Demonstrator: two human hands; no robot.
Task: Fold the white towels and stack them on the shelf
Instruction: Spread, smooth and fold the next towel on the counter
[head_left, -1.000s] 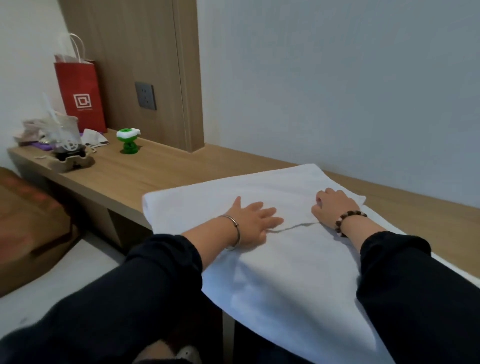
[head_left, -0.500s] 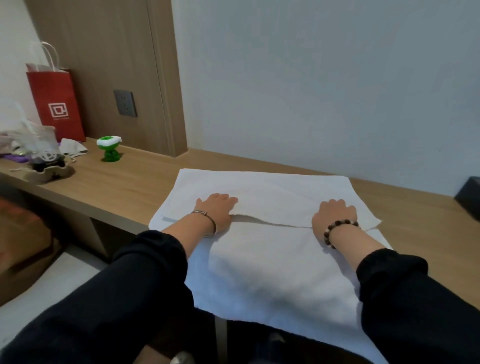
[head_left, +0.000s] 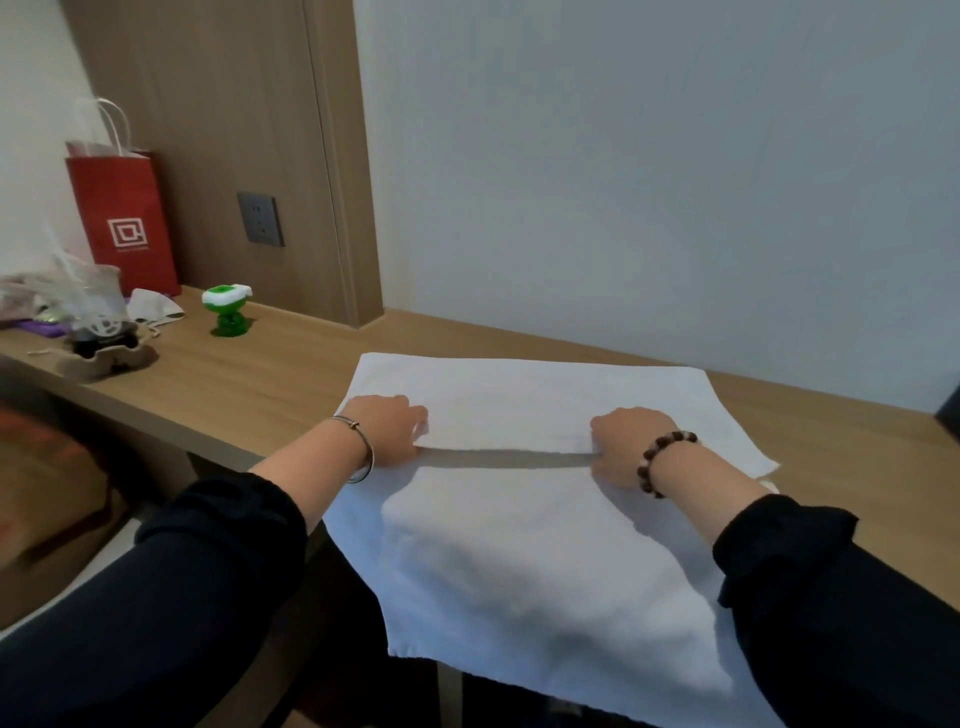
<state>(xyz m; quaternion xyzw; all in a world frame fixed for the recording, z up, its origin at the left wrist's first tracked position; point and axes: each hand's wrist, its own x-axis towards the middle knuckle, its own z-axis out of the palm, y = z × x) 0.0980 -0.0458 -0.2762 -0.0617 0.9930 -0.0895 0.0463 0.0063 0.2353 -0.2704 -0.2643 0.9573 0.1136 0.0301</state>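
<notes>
A white towel (head_left: 524, 551) lies on the wooden shelf (head_left: 270, 374), its near part hanging over the front edge. Its far part is folded back toward me, and the folded edge is raised a little, casting a dark shadow line between my hands. My left hand (head_left: 387, 428) grips that folded edge at its left end, fingers curled round the cloth. My right hand (head_left: 626, 441) grips the same edge at its right end. Both arms wear black sleeves; a metal bangle circles the left wrist and a bead bracelet the right.
At the shelf's left end stand a red paper bag (head_left: 124, 218), a plastic cup in a cardboard tray (head_left: 101, 332), a crumpled white mask (head_left: 153, 309) and a small green toy (head_left: 228, 309). A wall socket (head_left: 261, 219) sits on the wood panel. A dark object (head_left: 949, 410) shows at the right edge.
My left hand slid left along the folded edge and curled onto it; my right hand also closed on the edge. The fold is now lifted slightly. The view swung to the right.
</notes>
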